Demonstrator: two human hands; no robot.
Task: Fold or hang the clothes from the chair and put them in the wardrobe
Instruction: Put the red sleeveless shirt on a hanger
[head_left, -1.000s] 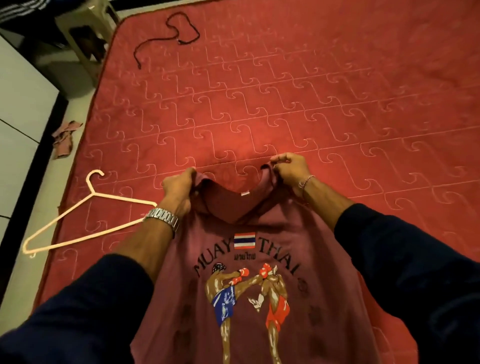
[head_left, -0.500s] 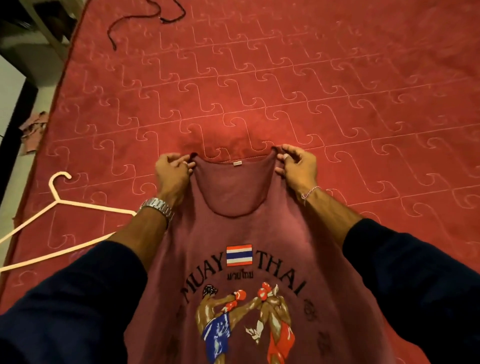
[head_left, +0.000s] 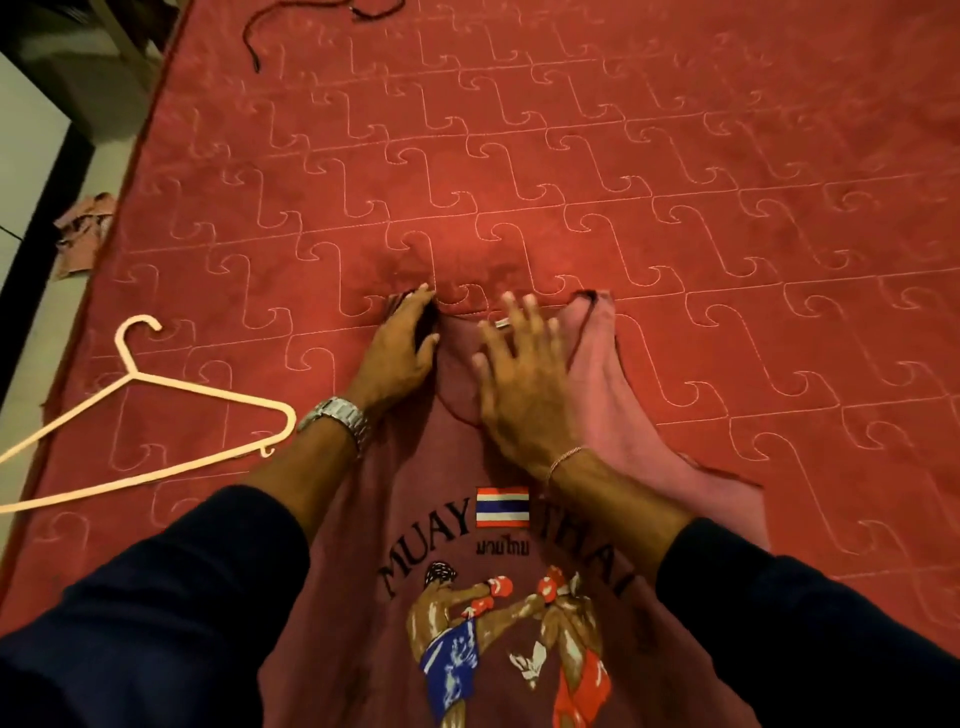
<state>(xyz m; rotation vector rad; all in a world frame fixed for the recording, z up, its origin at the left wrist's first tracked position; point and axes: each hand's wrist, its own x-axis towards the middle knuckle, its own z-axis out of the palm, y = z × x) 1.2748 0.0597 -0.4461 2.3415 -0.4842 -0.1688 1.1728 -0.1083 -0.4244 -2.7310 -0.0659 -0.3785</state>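
A dusty-pink Muay Thai tank top (head_left: 613, 415) lies print-up on the red quilted mattress (head_left: 571, 156), its neckline pointing away from me. My left hand (head_left: 400, 353) lies on the left shoulder strap, its thumb curled round the strap's edge. My right hand (head_left: 524, 384) presses flat on the neckline with fingers spread and straight. The right shoulder strap lies free beside that hand. A pale plastic hanger (head_left: 150, 415) lies on the mattress left of my left arm.
A dark cord (head_left: 291, 26) lies on the mattress at the far top. A crumpled pinkish cloth (head_left: 85, 228) sits on the floor off the mattress's left edge. Dark furniture stands at the top left corner.
The tank top went from held up by both straps to lying on the mattress. My right hand let go of its strap and now presses flat on the neckline.
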